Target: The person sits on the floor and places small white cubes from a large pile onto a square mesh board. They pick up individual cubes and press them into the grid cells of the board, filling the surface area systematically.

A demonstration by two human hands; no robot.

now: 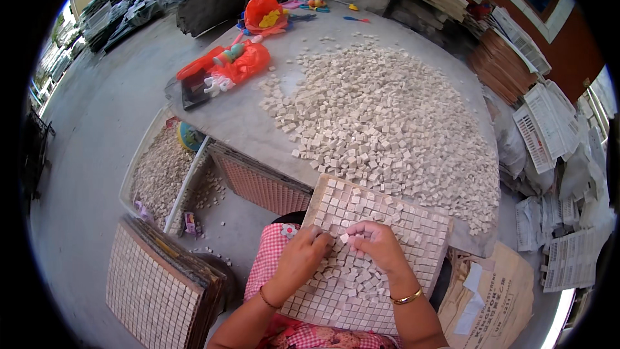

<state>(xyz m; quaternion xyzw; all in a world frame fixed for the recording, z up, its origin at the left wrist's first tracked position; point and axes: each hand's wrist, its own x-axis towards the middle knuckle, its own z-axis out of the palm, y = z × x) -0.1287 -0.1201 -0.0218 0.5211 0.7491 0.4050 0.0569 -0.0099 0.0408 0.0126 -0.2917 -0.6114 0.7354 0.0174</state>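
A square tray [316,197] with a grid of small pockets rests on my lap, many pockets filled with pale stone mosaic tiles. My right hand [380,247] is over the tray's middle, thumb and forefinger pinching one mosaic tile [344,238]. Beside it, my left hand [302,257] has its fingers curled low over the tray. Whatever may be between those fingers is hidden. A loose pile of tiles [361,276] lies on the grid below both hands, and a few stray ones lie tilted near its upper edge.
Ahead, a grey table [226,116] carries a big heap of tiles [381,113] and orange plastic bags [255,61]. Stacked tile-filled trays [152,284] stand at the left, near a white bin [139,161] of chips. Brown paper sacks [494,297] lie to the right.
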